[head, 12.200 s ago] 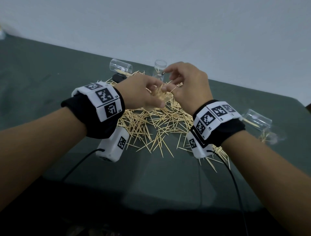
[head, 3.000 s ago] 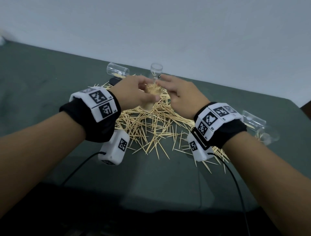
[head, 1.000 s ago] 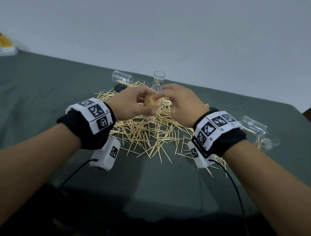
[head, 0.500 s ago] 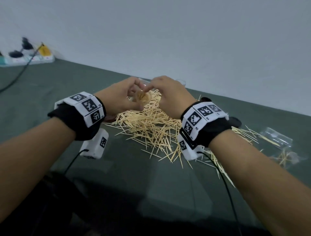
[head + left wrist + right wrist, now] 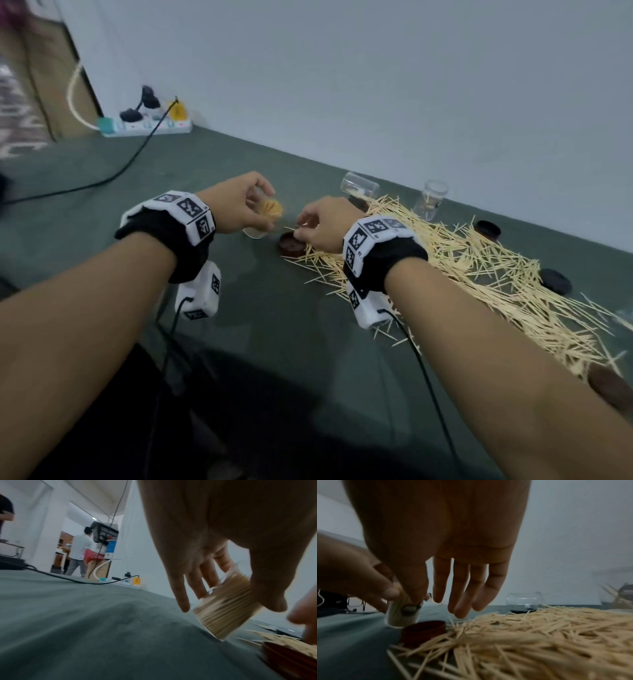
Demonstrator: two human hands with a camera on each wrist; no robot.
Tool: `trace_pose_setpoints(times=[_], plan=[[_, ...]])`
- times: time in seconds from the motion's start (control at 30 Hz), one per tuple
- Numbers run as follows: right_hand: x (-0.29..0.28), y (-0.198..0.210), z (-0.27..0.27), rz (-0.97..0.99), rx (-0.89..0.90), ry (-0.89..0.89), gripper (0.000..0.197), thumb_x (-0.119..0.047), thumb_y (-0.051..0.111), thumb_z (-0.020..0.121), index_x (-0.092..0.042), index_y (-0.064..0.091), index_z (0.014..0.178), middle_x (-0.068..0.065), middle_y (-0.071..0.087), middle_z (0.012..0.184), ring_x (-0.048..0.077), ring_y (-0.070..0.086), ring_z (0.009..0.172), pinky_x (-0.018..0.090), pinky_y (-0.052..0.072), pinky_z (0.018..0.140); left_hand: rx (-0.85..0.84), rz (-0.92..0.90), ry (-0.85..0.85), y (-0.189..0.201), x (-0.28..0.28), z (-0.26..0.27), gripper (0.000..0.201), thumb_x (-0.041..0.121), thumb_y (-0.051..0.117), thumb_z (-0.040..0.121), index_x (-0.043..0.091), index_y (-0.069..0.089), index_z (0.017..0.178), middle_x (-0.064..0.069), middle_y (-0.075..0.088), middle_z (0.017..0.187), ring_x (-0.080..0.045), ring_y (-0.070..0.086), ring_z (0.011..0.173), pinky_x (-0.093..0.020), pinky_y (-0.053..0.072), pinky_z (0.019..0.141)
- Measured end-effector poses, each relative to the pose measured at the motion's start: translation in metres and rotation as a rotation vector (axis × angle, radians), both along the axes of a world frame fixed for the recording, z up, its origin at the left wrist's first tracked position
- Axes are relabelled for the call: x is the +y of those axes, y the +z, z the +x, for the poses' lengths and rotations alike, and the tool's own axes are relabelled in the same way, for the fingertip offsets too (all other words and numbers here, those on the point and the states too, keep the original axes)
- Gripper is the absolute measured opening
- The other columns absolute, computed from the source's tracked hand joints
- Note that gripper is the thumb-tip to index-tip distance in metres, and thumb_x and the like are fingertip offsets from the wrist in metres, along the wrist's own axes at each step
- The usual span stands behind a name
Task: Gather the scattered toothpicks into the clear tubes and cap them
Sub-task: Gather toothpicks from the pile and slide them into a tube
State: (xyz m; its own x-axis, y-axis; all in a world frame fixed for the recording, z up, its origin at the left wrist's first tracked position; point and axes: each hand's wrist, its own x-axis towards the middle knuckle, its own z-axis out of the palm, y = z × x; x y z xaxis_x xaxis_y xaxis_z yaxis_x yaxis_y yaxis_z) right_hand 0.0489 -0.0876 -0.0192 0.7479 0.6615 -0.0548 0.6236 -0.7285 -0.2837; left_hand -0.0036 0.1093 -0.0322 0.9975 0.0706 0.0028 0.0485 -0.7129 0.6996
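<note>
My left hand [image 5: 255,205] grips a clear tube [image 5: 270,209] packed with toothpicks, tilted, its base near the green cloth [image 5: 228,607]. Just right of the tube a brown cap [image 5: 291,244] lies at the pile's left edge, open side up. My right hand [image 5: 303,230] hovers over that cap [image 5: 423,630] with fingers [image 5: 462,601] hanging straight and loose; I see nothing held in them. Loose toothpicks [image 5: 462,260] spread in a long heap to the right.
One empty tube [image 5: 359,186] lies on its side and another [image 5: 433,198] stands upright by the wall. More dark caps [image 5: 488,229] [image 5: 555,281] sit around the heap. A power strip [image 5: 147,126] and its cable lie at the far left.
My left hand carried the filled tube leftward off the heap. The right hand let go of the tube's mouth and dropped toward the brown cap. The head view swung left.
</note>
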Motion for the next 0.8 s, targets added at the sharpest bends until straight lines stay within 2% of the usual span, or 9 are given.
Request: trace_pose_setpoints(times=[0.1,0.17,0.27,0.37,0.47,0.57,0.67,0.8], plan=[[0.013,-0.01,-0.004,-0.113,-0.039,0.036,0.049,-0.048,0.067,0.084,-0.028,0.061,0.128,-0.002,0.064,0.124,0.021,0.059,0.113,0.032,0.048,0.096,-0.004,-0.027,0.028,-0.002,0.008,-0.002,0.053,0.008,0.083,0.072,0.017,0.05,0.111,0.001,0.055,0.092,-0.014,0.055,0.081,-0.019,0.045,0.074],[0.019,-0.014,-0.004,-0.16,-0.047,0.042,0.05,-0.045,0.069,0.083,-0.029,0.06,0.129,-0.001,0.065,0.124,0.023,0.06,0.113,0.033,0.049,0.094,-0.006,-0.038,0.024,-0.003,0.01,-0.003,0.053,0.006,0.083,0.072,0.015,0.05,0.113,-0.002,0.056,0.093,-0.014,0.054,0.08,-0.016,0.043,0.071],[0.023,-0.018,-0.003,-0.179,-0.052,0.027,0.045,-0.043,0.07,0.08,-0.028,0.065,0.123,0.001,0.068,0.115,0.024,0.063,0.106,0.031,0.051,0.088,0.001,-0.05,0.01,-0.004,0.011,-0.002,0.054,0.006,0.083,0.072,0.015,0.05,0.114,-0.003,0.057,0.094,-0.016,0.056,0.08,-0.019,0.045,0.073],[0.024,-0.021,0.0,-0.184,-0.057,0.015,0.054,-0.044,0.073,0.078,-0.023,0.062,0.127,0.005,0.062,0.121,0.025,0.061,0.108,0.03,0.049,0.089,0.001,-0.06,0.004,-0.004,0.01,0.0,0.053,0.007,0.083,0.072,0.016,0.05,0.112,-0.005,0.06,0.096,-0.017,0.058,0.083,-0.028,0.048,0.08],[0.022,-0.022,0.003,-0.18,-0.066,-0.008,0.052,-0.047,0.074,0.077,-0.022,0.064,0.122,0.007,0.054,0.118,0.025,0.06,0.103,0.032,0.049,0.088,0.003,-0.054,0.011,-0.005,0.012,0.001,0.053,0.01,0.085,0.07,0.02,0.051,0.11,-0.005,0.062,0.098,-0.016,0.059,0.083,-0.035,0.049,0.087],[0.02,-0.025,0.007,-0.088,-0.055,-0.059,0.055,-0.047,0.077,0.073,-0.022,0.061,0.12,0.005,0.051,0.119,0.025,0.056,0.106,0.031,0.045,0.088,0.002,-0.057,0.018,-0.006,0.013,0.001,0.052,0.012,0.086,0.069,0.024,0.051,0.106,-0.003,0.063,0.098,-0.016,0.06,0.083,-0.04,0.05,0.09],[0.014,-0.023,0.01,0.108,-0.061,-0.107,0.048,-0.04,0.075,0.073,-0.022,0.06,0.115,0.001,0.061,0.116,0.022,0.058,0.109,0.03,0.046,0.09,-0.001,-0.041,0.018,-0.005,0.01,0.002,0.053,0.013,0.085,0.07,0.021,0.051,0.11,-0.006,0.064,0.102,-0.016,0.06,0.084,-0.037,0.049,0.089],[-0.003,-0.016,0.014,0.233,-0.021,-0.117,0.064,-0.035,0.07,0.078,-0.03,0.048,0.138,0.0,0.058,0.127,0.018,0.056,0.116,0.025,0.041,0.095,-0.011,-0.034,0.004,-0.003,0.001,0.005,0.052,0.013,0.085,0.071,0.02,0.051,0.11,-0.002,0.061,0.097,-0.015,0.058,0.082,-0.032,0.048,0.085]])
